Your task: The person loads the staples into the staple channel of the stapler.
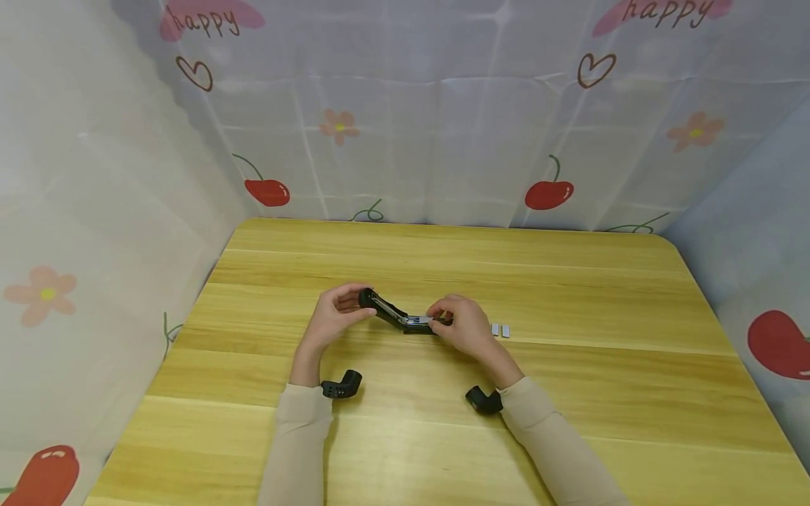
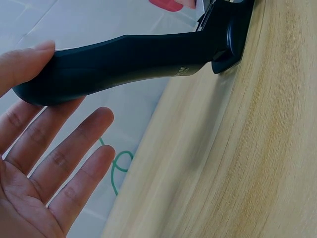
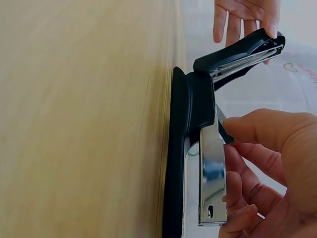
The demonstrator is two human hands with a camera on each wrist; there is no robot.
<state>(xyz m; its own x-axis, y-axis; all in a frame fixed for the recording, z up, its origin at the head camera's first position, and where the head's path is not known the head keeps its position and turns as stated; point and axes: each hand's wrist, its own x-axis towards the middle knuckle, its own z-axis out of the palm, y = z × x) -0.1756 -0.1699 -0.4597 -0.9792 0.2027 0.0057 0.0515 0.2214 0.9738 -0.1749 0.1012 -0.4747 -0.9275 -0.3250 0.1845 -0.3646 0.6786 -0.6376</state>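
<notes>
A black stapler (image 1: 387, 313) lies on the wooden table with its top arm swung far back, and its metal staple tray (image 3: 213, 173) is exposed. My left hand (image 1: 331, 314) pinches the free end of the raised arm (image 2: 133, 57) between thumb and fingers. In the left wrist view its other fingers stretch out below. My right hand (image 1: 464, 323) is at the tray, and thumb and forefinger pinch a thin grey strip of staples (image 3: 226, 133) beside the hinge end. Part of that strip is hidden by the tray and the fingertips.
Two small grey staple strips (image 1: 500, 330) lie on the table (image 1: 569, 393) just right of my right hand. Black wrist-worn cameras (image 1: 342, 385) stick out inward from both cuffs. A printed curtain (image 1: 430, 154) rises behind the table's far edge.
</notes>
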